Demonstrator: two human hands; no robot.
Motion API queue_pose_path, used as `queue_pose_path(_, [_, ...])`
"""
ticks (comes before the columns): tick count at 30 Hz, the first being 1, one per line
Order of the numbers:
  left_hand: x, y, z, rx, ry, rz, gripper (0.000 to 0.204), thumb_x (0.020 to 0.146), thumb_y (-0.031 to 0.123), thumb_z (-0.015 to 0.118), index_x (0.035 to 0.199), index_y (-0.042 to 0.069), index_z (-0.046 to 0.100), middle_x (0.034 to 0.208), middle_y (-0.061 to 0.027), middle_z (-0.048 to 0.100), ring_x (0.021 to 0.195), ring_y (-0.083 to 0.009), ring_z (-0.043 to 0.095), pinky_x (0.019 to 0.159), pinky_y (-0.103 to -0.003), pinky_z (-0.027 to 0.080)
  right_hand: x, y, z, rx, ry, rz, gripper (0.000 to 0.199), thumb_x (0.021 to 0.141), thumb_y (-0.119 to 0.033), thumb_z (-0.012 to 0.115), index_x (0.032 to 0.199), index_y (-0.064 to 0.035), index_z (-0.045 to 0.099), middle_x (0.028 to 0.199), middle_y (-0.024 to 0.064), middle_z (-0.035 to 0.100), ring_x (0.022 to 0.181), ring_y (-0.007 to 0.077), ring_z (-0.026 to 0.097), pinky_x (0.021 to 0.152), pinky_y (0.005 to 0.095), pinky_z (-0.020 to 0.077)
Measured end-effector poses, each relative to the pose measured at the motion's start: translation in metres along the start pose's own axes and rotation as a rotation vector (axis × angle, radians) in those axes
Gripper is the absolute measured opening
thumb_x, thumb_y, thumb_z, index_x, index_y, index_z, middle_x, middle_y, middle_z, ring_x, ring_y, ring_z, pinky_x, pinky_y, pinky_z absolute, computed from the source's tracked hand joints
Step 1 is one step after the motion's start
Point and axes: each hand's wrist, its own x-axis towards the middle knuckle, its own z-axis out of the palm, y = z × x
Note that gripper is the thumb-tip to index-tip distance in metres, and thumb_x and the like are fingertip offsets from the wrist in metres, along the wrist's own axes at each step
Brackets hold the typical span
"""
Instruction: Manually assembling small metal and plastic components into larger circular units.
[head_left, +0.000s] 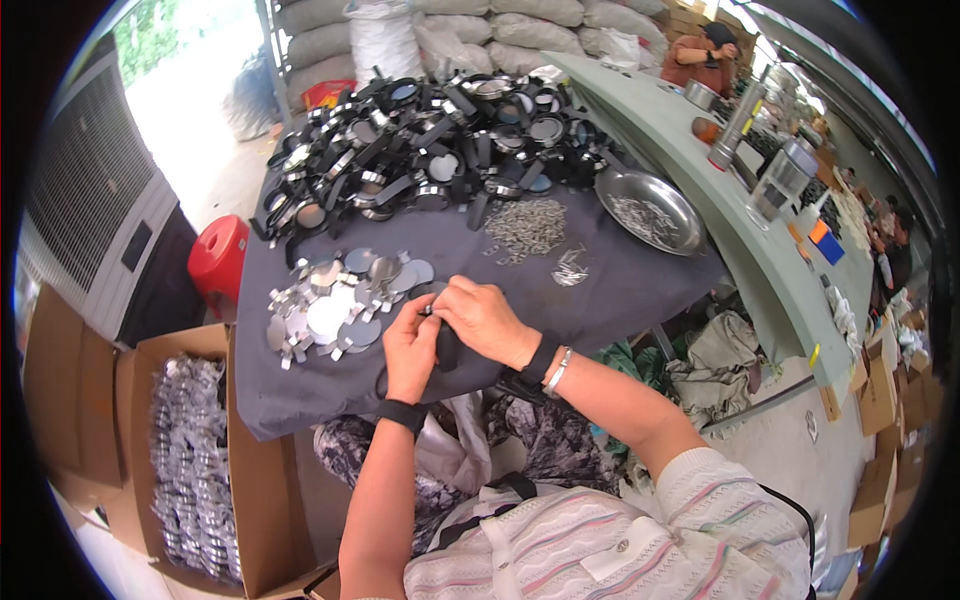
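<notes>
My left hand (pixel 411 347) and my right hand (pixel 488 316) meet above the dark cloth of the table, fingertips pinched together. Between them is a black strap-like piece (pixel 447 347), part of it hanging below the fingers; the small part at the fingertips is mostly hidden. Just left of my hands lie loose flat metal discs (pixel 330 315) with small side tabs. Farther back rises a heap of round metal-faced pieces with black straps (pixel 440 165). Beyond my right hand lie a mound of small metal links (pixel 530 226) and a little group of thin pins (pixel 571 268).
A shallow steel dish (pixel 687 226) with more pins rests at the table's right. A carton (pixel 262 480) of bagged shiny parts is at lower left, near a red stool (pixel 218 262). Along the right runs a green bench (pixel 690 150) with bottles and tools; a person (pixel 697 62) sits beyond.
</notes>
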Motion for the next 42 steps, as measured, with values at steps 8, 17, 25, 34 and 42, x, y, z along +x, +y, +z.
queue_pose_path(8, [0.0, -0.001, 0.002, 0.001, 0.04, 0.013, 0.019, 0.089, 0.003, 0.054, 0.107, 0.002, 0.062, 0.065, 0.0042, 0.052, 0.048, -0.0011, 0.041, 0.04, -0.019, 0.032, -0.001, 0.003, 0.001, 0.133, -0.002, 0.132, 0.007, 0.08, -0.006, 0.062, 0.083, -0.0012, 0.058, 0.078, 0.013, 0.057, 0.07, 0.0341, 0.059, 0.059, 0.0401, 0.0473])
queue_pose_path(17, [-0.002, 0.004, 0.005, 0.022, 0.075, 0.01, 0.017, 0.089, 0.001, 0.052, 0.103, 0.002, 0.062, 0.063, 0.0057, 0.047, 0.049, -0.0011, 0.038, 0.042, -0.02, 0.032, -0.035, 0.068, -0.084, -0.503, -0.132, 0.393, 0.008, 0.077, -0.008, 0.055, 0.082, -0.0041, 0.061, 0.083, 0.0174, 0.06, 0.077, 0.036, 0.06, 0.069, 0.0444, 0.0501])
queue_pose_path(25, [0.0, -0.004, 0.003, 0.094, 0.075, 0.06, 0.018, 0.089, 0.002, 0.052, 0.105, 0.002, 0.062, 0.068, 0.0062, 0.05, 0.054, -0.0008, 0.039, 0.045, -0.018, 0.032, -0.043, 0.153, -0.127, -0.606, -0.445, 0.68, 0.026, 0.073, 0.005, 0.053, 0.097, 0.0029, 0.061, 0.1, 0.0214, 0.063, 0.098, 0.0376, 0.059, 0.085, 0.043, 0.0476])
queue_pose_path(34, [0.002, -0.009, 0.001, 0.106, 0.086, 0.078, 0.018, 0.089, 0.002, 0.052, 0.104, 0.002, 0.062, 0.072, 0.0055, 0.052, 0.056, -0.001, 0.039, 0.047, -0.018, 0.032, -0.048, 0.124, -0.105, -0.328, -0.373, 0.175, 0.016, 0.073, 0.003, 0.055, 0.087, -0.0015, 0.062, 0.09, 0.0167, 0.064, 0.089, 0.0356, 0.062, 0.077, 0.0411, 0.05])
queue_pose_path(42, [-0.001, -0.002, 0.005, 0.065, 0.074, 0.025, 0.018, 0.088, 0.001, 0.053, 0.104, 0.001, 0.062, 0.073, 0.0069, 0.051, 0.062, -0.0008, 0.039, 0.055, -0.018, 0.033, -0.043, 0.116, -0.11, -0.669, -0.444, 0.096, 0.005, 0.076, -0.005, 0.055, 0.078, -0.0029, 0.059, 0.083, 0.0131, 0.059, 0.081, 0.0302, 0.06, 0.071, 0.0395, 0.0499])
